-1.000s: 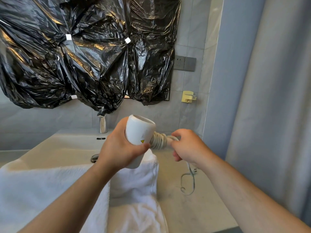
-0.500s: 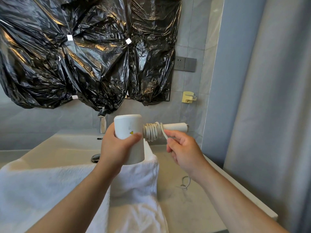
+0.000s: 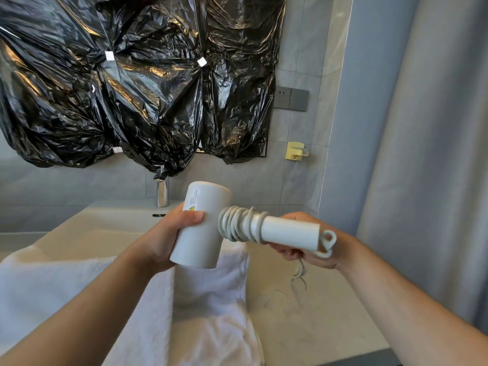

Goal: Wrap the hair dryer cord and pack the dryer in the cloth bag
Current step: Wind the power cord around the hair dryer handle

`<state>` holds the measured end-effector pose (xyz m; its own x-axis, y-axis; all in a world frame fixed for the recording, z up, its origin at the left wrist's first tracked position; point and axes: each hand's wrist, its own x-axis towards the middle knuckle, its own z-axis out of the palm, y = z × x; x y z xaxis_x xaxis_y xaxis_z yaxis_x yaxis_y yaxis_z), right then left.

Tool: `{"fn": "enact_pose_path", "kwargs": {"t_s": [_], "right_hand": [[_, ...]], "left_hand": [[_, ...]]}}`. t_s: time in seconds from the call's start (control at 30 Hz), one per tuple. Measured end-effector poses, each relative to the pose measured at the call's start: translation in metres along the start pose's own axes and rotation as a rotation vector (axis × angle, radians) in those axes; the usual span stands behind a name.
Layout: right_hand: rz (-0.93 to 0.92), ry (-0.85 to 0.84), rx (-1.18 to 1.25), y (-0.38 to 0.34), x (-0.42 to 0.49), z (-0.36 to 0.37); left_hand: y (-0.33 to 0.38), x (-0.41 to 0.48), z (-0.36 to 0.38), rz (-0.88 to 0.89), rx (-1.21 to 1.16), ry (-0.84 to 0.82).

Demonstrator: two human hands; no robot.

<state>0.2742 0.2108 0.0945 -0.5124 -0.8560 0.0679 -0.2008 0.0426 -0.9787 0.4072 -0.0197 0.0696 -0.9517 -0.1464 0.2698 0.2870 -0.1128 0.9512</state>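
The hair dryer (image 3: 200, 228) is smooth, matt white plastic; its cord (image 3: 237, 224) looks smooth and rubbery. The towel (image 3: 206, 307) is fluffy white terry cloth. The black bags (image 3: 132, 88) are glossy, crinkled plastic film. The tap (image 3: 162, 192) is polished metal, the curtain (image 3: 422, 154) matt grey cloth.

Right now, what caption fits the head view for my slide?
Left hand grips the hair dryer; right hand, behind its handle, holds the partly wound cord.
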Motion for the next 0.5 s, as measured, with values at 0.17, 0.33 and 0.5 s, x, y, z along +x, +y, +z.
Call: {"fn": "enact_pose_path", "kwargs": {"t_s": [0.17, 0.33, 0.5], "right_hand": [[0.045, -0.013, -0.283, -0.007, 0.002, -0.003], [0.079, 0.177, -0.441, -0.003, 0.015, 0.002], [-0.021, 0.479, -0.555, -0.004, 0.025, 0.009]], "left_hand": [[0.013, -0.002, -0.006, 0.055, 0.285, -0.007], [0.019, 0.000, 0.008, 0.237, 0.695, 0.094], [0.012, -0.001, 0.027, 0.438, 0.917, 0.315]]}}
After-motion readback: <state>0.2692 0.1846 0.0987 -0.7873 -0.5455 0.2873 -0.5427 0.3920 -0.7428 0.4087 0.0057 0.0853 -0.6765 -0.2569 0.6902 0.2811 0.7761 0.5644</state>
